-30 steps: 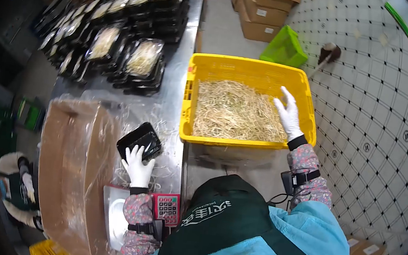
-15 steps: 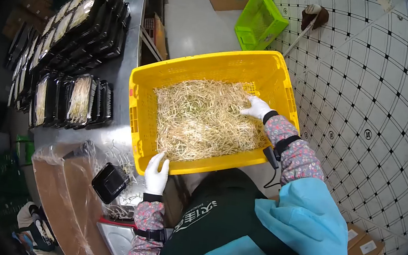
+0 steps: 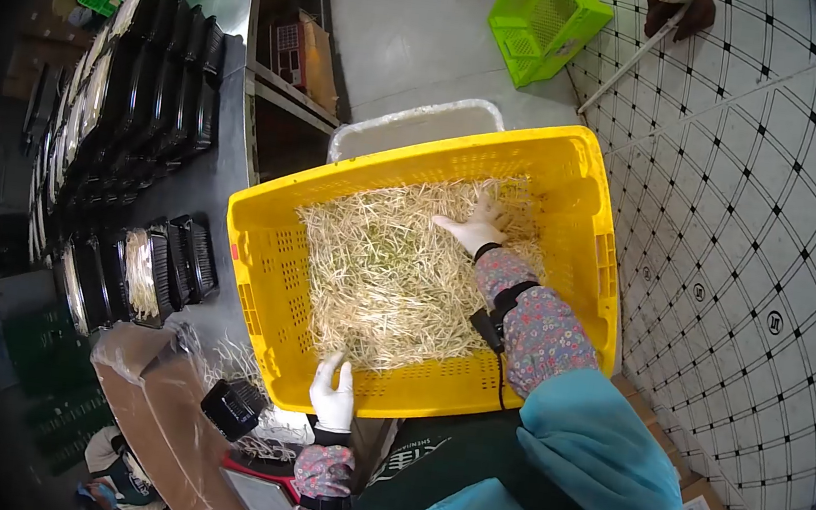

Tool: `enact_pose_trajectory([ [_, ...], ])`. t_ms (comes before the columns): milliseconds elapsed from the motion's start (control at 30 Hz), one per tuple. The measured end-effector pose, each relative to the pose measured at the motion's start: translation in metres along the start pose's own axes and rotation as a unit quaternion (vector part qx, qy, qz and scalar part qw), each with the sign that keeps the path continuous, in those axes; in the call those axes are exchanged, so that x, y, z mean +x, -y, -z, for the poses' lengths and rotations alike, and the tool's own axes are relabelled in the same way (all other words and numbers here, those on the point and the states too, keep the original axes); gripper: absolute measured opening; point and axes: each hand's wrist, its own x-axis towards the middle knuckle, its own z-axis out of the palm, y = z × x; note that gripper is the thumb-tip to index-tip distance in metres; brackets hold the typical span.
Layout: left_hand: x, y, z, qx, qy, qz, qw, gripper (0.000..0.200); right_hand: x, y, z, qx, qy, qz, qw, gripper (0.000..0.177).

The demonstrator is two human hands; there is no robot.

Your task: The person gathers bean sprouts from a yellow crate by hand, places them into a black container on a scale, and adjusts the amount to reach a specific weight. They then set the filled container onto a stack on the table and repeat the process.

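Note:
A yellow plastic crate [image 3: 276,180] fills the middle of the head view, tilted a little, with a thick bed of pale bean sprouts [image 3: 386,273] inside. White-gloved, my left hand [image 3: 333,394] is hooked over the crate's near rim at the left, its fingertips reaching inside. My right hand [image 3: 476,231], gloved too, rests on the sprouts toward the far right with its fingers spread; some fingertips are hard to make out against the sprouts. A black plastic tray [image 3: 232,408] sits close to my left hand, among loose sprouts on the metal table.
Stacked black trays of sprouts [image 3: 135,93] stand on the metal table [image 3: 227,124] at left. A whitish tub [image 3: 418,123] shows behind the crate. Green baskets [image 3: 550,24] are farther back. An open cardboard box [image 3: 158,418] lies at lower left, a tiled wall [image 3: 735,212] at right.
My right hand has moved inward and farther over the sprouts, fingers spreading. The crate has shifted and turned slightly, revealing the whitish tub behind it. My left hand stays at the near rim.

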Motion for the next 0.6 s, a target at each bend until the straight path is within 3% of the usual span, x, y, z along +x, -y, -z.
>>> enact_pose_trajectory([
  [200, 0.001, -0.007, -0.005, 0.018, -0.023, 0.009, 1.000, 0.016, 0.023, 0.019, -0.037, 0.074, -0.020, 0.048, 0.996, 0.127],
  [300, 0.004, -0.001, -0.005, 0.029, -0.019, 0.001, 0.999, 0.017, 0.056, -0.006, -0.046, 0.062, -0.031, 0.103, 0.992, 0.084],
  [333, 0.005, 0.002, -0.005, 0.019, -0.016, 0.006, 1.000, 0.018, 0.055, -0.012, -0.033, 0.150, 0.017, 0.105, 0.983, 0.071],
  [400, 0.006, 0.006, -0.004, 0.002, -0.013, 0.023, 1.000, 0.019, 0.124, -0.057, -0.079, 0.307, 0.039, 0.190, 0.932, 0.055],
  [433, 0.007, 0.011, -0.003, 0.000, -0.012, 0.025, 1.000, 0.023, 0.084, -0.041, -0.033, 0.308, 0.074, 0.191, 0.929, 0.056],
  [467, 0.009, 0.024, -0.006, -0.116, 0.001, 0.057, 0.992, 0.031, 0.037, -0.026, 0.020, 0.309, 0.111, 0.189, 0.926, 0.058],
  [567, 0.028, 0.022, -0.001, -0.218, -0.015, 0.080, 0.973, 0.051, -0.009, 0.008, 0.034, 0.317, 0.204, 0.399, 0.836, 0.068],
  [600, 0.038, 0.016, 0.004, -0.216, -0.011, 0.065, 0.974, 0.057, -0.043, 0.025, 0.044, 0.187, 0.199, 0.415, 0.868, 0.080],
])
